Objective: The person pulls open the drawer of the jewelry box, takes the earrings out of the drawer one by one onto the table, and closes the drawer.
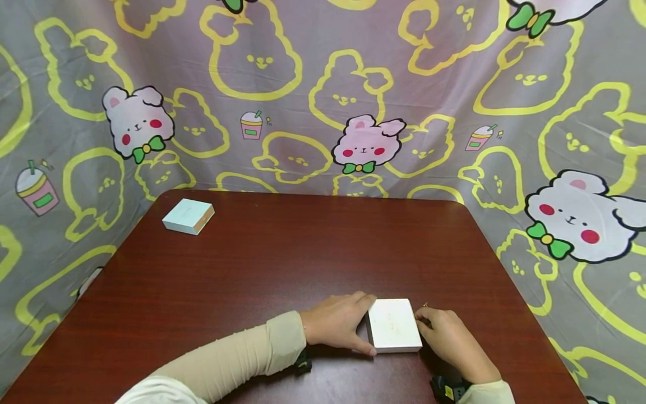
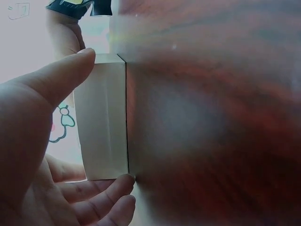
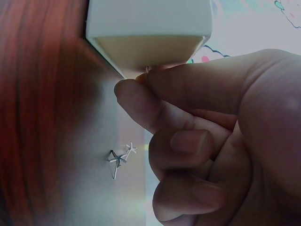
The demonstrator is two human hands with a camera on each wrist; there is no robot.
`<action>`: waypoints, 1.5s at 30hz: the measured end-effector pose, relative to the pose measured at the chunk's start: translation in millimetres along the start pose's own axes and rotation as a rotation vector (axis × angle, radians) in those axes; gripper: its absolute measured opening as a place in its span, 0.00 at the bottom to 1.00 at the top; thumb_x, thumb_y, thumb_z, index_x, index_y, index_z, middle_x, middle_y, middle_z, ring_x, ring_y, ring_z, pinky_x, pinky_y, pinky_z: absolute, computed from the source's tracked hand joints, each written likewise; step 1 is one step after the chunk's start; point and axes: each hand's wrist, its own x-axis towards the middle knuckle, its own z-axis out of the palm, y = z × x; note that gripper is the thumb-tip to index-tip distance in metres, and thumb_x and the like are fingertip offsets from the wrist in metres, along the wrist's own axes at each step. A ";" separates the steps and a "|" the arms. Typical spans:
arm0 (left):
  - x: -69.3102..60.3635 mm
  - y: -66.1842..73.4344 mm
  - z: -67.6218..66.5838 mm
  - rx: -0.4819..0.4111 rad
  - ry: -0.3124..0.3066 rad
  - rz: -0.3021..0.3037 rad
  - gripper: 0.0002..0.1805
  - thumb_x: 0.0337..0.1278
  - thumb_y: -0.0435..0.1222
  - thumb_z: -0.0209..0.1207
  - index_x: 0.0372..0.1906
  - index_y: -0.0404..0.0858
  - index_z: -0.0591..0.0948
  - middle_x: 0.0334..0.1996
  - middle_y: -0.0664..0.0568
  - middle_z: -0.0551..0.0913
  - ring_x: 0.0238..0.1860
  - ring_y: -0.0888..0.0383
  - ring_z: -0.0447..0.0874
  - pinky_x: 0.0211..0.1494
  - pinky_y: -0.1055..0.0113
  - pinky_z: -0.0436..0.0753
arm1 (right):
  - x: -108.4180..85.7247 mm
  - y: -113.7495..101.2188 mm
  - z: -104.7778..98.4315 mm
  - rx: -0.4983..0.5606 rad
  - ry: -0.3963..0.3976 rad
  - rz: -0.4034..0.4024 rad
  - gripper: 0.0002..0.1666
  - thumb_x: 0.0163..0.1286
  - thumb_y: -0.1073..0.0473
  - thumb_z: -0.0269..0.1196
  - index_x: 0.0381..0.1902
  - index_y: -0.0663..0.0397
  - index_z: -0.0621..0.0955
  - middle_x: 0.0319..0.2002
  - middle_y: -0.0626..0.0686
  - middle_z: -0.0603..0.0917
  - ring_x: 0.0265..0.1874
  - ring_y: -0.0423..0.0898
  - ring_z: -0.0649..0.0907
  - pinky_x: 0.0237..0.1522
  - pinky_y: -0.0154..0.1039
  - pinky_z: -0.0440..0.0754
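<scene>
The white box looks smooth matt card, the tabletop glossy wood, the stars shiny metal.

No text, brand or number can be read: the faint marking on the white box at lower right of the head view and that on the pale blue box at left are too faint, like the green labels on the cups across the printed cloth.

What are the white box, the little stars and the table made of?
White box: probably matte cardboard, from its crisp, flat panels. Little stars: likely shiny metal, given their silvery look and thin stems. Table: glossy wood or laminate, with reddish-brown grain and sheen.
</scene>
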 end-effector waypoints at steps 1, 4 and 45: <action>-0.1 0.2 0.1 0.003 0.002 0.001 0.56 0.39 0.71 0.63 0.69 0.38 0.66 0.56 0.53 0.75 0.53 0.61 0.76 0.48 0.65 0.79 | 0.1 -0.2 0.1 0.000 -0.001 0.003 0.05 0.63 0.66 0.65 0.34 0.51 0.85 0.28 0.44 0.83 0.25 0.38 0.76 0.30 0.42 0.75; -0.2 0.7 0.7 0.011 0.004 0.002 0.56 0.39 0.71 0.63 0.69 0.38 0.66 0.56 0.52 0.75 0.53 0.61 0.76 0.49 0.64 0.79 | 0.0 -1.0 0.0 -0.001 -0.001 0.003 0.05 0.63 0.66 0.65 0.34 0.51 0.85 0.29 0.45 0.84 0.25 0.38 0.77 0.30 0.42 0.76; -25.7 -21.6 -20.4 0.013 -0.037 -0.091 0.60 0.44 0.71 0.60 0.74 0.36 0.59 0.64 0.47 0.69 0.56 0.54 0.77 0.53 0.60 0.79 | -5.6 -0.2 -23.2 -0.015 -0.051 0.002 0.04 0.67 0.61 0.65 0.40 0.51 0.85 0.33 0.45 0.85 0.30 0.41 0.81 0.30 0.43 0.78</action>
